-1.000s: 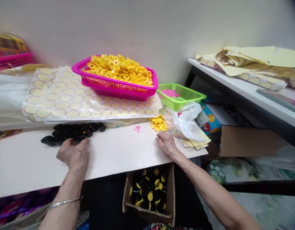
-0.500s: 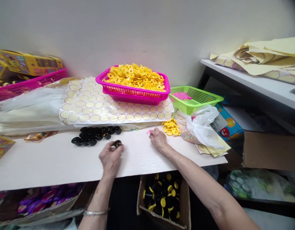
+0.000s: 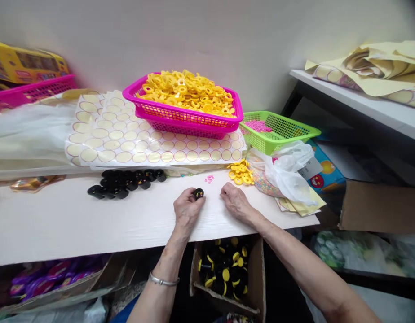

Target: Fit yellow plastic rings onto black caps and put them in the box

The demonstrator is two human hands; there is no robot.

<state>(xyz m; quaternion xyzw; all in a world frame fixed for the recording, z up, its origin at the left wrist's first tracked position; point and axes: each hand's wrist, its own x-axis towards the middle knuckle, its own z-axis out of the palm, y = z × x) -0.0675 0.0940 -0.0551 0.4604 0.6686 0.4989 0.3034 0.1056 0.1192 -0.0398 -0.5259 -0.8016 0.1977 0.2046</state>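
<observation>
Thumb and fingers of the left hand (image 3: 186, 208) pinch a small black round plastic cap (image 3: 198, 193) low over the pale wood-grain surface (image 3: 59, 224). Just beside it, the right hand (image 3: 236, 202) rests palm down with its fingers curled; whether it grips anything is unclear. Tiny pink beads (image 3: 209, 178) lie just beyond both hands, and a cluster of black caps (image 3: 123, 183) sits well to the left.

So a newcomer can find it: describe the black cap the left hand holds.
On the white table, before the pink basket of yellow rings, the left hand pinches a black cap. Unlike the cluster of black caps farther left, it is alone and held.
</observation>
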